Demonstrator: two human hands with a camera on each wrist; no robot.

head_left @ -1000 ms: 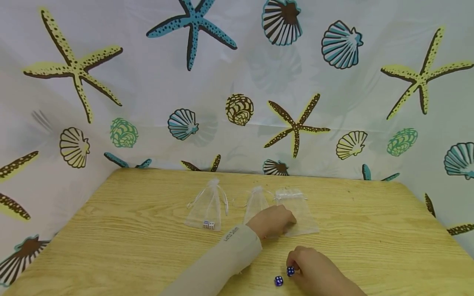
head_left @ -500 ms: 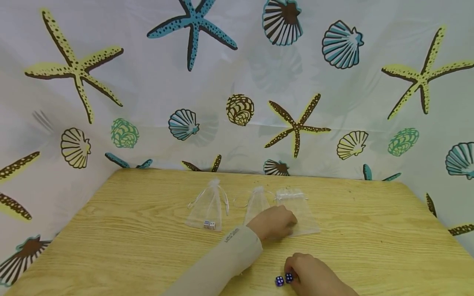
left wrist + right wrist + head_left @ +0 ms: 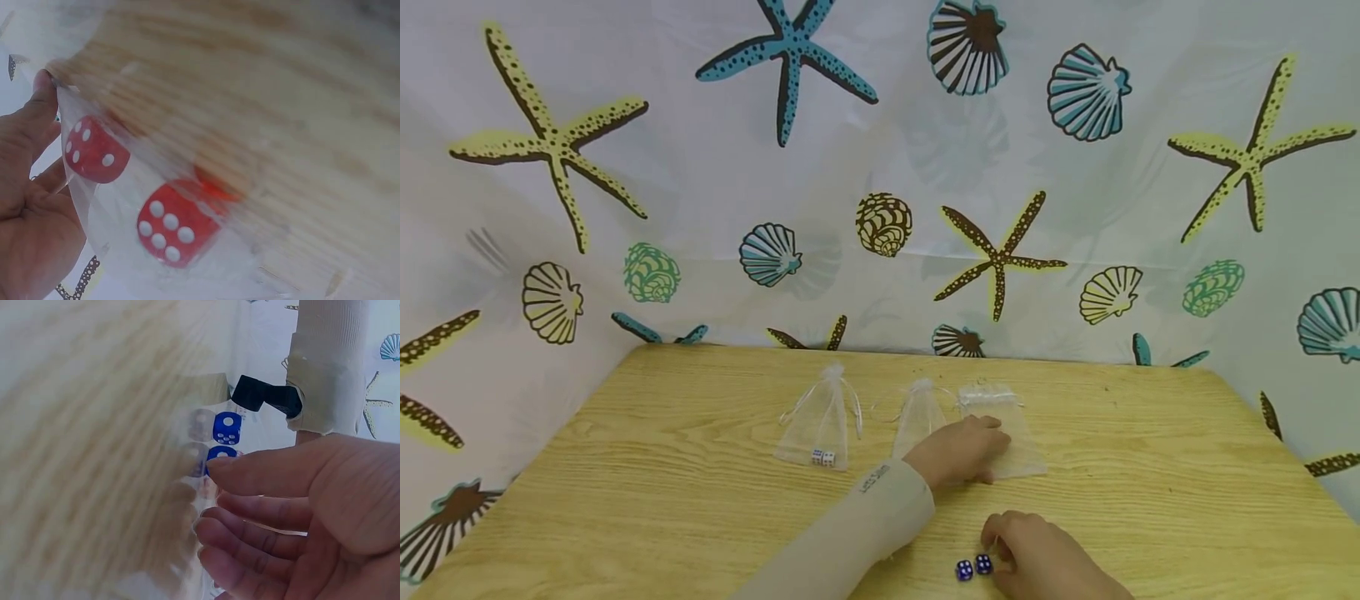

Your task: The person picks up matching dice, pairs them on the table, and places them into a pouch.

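Observation:
Two blue dice [image 3: 964, 570] sit side by side on the wooden table, near its front in the head view. My right hand [image 3: 1037, 554] is just right of them, thumb and fingers apart; in the right wrist view its thumb overlaps the nearer blue die [image 3: 220, 452]. My left hand [image 3: 958, 450] reaches across the middle sheer bag [image 3: 919, 408] to the right sheer bag [image 3: 1018, 446], fingers extended over that bag and thumb spread away. Red dice [image 3: 178, 223] show through sheer fabric beside this hand in the left wrist view; in the head view they are hidden.
Farther left lies another sheer drawstring bag [image 3: 811, 425] with two white dice [image 3: 823, 457] inside. A curtain [image 3: 850, 167] printed with shells and starfish hangs around the table's [image 3: 625, 500] back and sides.
My right hand has set its blue die down beside the other and drawn its fingers off it. The left hand has spread its fingers and thumb over the right bag.

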